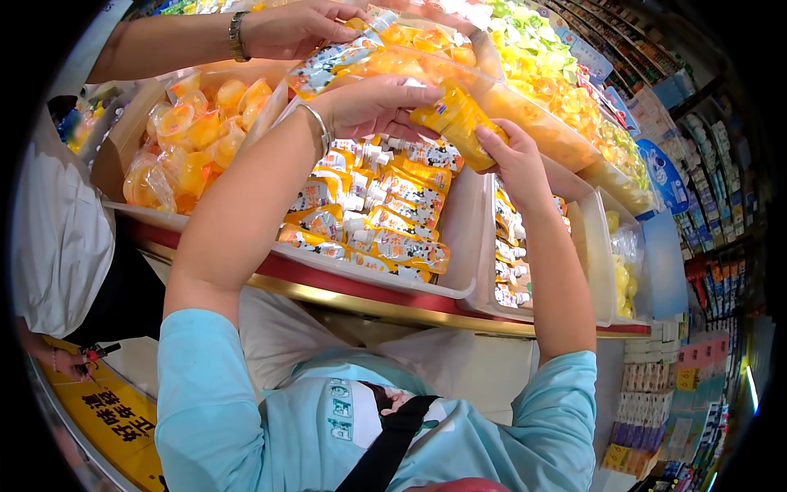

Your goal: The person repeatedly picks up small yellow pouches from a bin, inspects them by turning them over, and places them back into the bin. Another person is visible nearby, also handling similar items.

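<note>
Yellow pouch (pixel 461 125) is up in the air between both hands, above the trays. Left hand (pixel 373 108) clamped on its upper-left end, right hand (pixel 510 154) pinching its lower-right edge. From the left hand the pouch lies at about 3 o'clock; from the right, at 10. Long axis runs roughly 11 to 5 o'clock. Both hands touch it, neither is nearer. Contents can't be told.

Containers, clock from the pouch: middle tray (pixel 461 266) at 7, loaded with orange spouted pouches (pixel 406 243) in two columns, white caps meeting in the middle. Right tray (pixel 589 246) at 5, more capped pouches along its left side. Left tray (pixel 115 160) at 9, heaped orange jelly cups (pixel 201 123). All on the red-edged worktop (pixel 303 283).

Co-worker's hand (pixel 320 26) at 10 o'clock, fingers closed on another spouted pouch (pixel 340 61).
</note>
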Demonstrator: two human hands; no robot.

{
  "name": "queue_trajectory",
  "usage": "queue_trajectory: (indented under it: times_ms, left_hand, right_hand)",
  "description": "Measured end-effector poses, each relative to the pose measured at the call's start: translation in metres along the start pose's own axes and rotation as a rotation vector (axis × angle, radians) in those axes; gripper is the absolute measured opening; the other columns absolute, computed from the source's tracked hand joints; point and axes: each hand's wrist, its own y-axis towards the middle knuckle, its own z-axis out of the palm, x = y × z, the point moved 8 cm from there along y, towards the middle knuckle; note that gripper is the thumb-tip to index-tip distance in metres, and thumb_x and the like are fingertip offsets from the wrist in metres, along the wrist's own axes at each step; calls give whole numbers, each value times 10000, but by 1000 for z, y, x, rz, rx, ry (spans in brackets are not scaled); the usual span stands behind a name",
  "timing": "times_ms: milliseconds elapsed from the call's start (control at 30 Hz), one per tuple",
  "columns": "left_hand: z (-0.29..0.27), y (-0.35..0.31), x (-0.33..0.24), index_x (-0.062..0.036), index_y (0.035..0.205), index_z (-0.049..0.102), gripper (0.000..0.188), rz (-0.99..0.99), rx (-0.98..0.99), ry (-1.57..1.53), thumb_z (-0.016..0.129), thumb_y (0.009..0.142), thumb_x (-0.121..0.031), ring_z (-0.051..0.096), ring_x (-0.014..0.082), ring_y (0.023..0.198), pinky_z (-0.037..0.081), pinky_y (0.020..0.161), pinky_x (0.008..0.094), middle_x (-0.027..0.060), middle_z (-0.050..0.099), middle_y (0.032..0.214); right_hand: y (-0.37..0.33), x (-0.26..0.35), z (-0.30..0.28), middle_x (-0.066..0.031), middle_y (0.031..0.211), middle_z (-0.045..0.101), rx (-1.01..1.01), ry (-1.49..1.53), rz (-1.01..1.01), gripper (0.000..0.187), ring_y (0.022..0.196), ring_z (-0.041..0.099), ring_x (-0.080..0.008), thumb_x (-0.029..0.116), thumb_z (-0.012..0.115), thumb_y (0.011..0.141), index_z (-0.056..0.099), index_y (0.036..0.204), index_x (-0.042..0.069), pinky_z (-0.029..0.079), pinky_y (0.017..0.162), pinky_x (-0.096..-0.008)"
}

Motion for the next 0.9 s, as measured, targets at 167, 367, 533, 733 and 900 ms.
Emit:
queue_trajectory:
  times_ms: [167, 367, 533, 733, 900]
  left_hand:
    - [-8, 11, -12, -24, 979, 534, 328, 222, -105, 78, 594, 780, -278, 573, 114, 820, 469, 745, 237, 50, 577, 932]
    - [14, 1, -22, -20, 1064, 479, 421, 285, -49, -114, 584, 784, -315, 534, 122, 920, 410, 848, 283, 42, 549, 973]
    - [23, 1, -20, -21, 1063, 491, 410, 327, -15, 72, 560, 803, -330, 520, 109, 895, 415, 784, 261, 39, 548, 977]
    - [27, -4, -21, -18, 1050, 504, 385, 342, -44, 117, 567, 802, -306, 518, 107, 898, 407, 794, 262, 42, 557, 967]
    - [37, -10, -24, -11, 1024, 513, 346, 374, -52, 139, 603, 779, -237, 533, 113, 859, 433, 758, 254, 49, 567, 922]
  right_hand:
    - [-13, 17, 22, -18, 839, 561, 144, 45, 28, 356, 722, 534, -75, 281, 580, 786, 494, 1023, 30, 449, 580, -218]
    - [-24, 23, 43, -12, 898, 542, 149, 71, -60, 411, 778, 503, -74, 293, 589, 773, 468, 1066, 31, 423, 616, -218]
    - [-23, 18, 48, -27, 927, 548, 152, 195, -41, 416, 804, 527, -87, 261, 577, 792, 443, 1105, 24, 435, 633, -225]
    - [-26, 18, 52, -32, 963, 537, 153, 207, -80, 350, 853, 509, -90, 241, 518, 840, 446, 1090, 7, 424, 727, -246]
    - [-28, 23, 50, -32, 1005, 514, 132, 295, -159, 290, 920, 478, -94, 184, 477, 860, 444, 1087, 6, 395, 804, -261]
